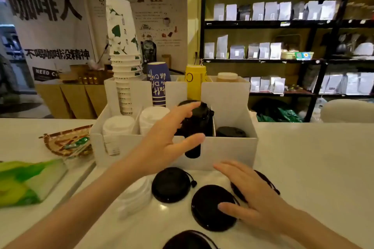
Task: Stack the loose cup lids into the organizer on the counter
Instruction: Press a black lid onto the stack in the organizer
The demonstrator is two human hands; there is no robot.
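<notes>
A white compartment organizer (228, 147) stands on the white counter. Its front slots hold white lid stacks (118, 125) and a tall black lid stack (197, 125); a low black stack (230, 132) fills the right slot. My left hand (162, 139) hovers at the tall black stack with fingers spread, holding nothing that I can see. Loose black lids lie in front: one (171, 185) at centre, one (210, 206) under my right thumb, one (265, 182) partly beneath my right hand (253, 196), one (188, 240) at the bottom edge. A white lid stack (135, 196) lies on its side.
Paper cup stacks (124, 50), a blue cup (157, 85) and a yellow cup (195, 83) fill the organizer's rear slots. A woven tray (66, 141) and a green packet (26, 182) sit at the left. Shelves with bags stand behind the counter.
</notes>
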